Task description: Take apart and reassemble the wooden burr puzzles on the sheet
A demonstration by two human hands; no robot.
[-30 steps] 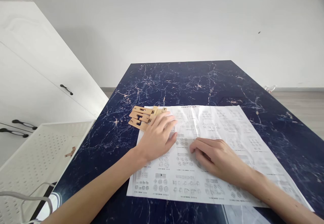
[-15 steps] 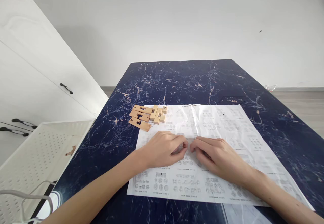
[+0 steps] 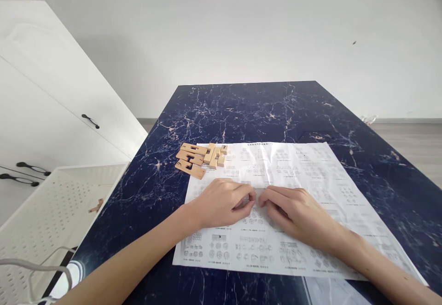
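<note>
A creased sheet (image 3: 331,176) shows printed diagrams beneath left hand (image 3: 224,203) and right hand (image 3: 293,209), fingers half-curled, seemingly empty; at eight o'clock, a perforated bin (image 3: 44,204) holds a wooden piece (image 3: 95,207).

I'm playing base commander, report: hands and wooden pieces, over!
Left hand, right hand: curled on the paper. Wooden pieces: grouped at its far left corner, untouched. Only paper between.

The left hand (image 3: 226,204) rests on the paper sheet (image 3: 311,176), thumb and forefinger curled together; the right hand (image 3: 293,210) lies loosely curled just beside it; the left forearm (image 3: 138,254) crosses the sheet's left edge, the right forearm (image 3: 376,261) its near edge.
</note>
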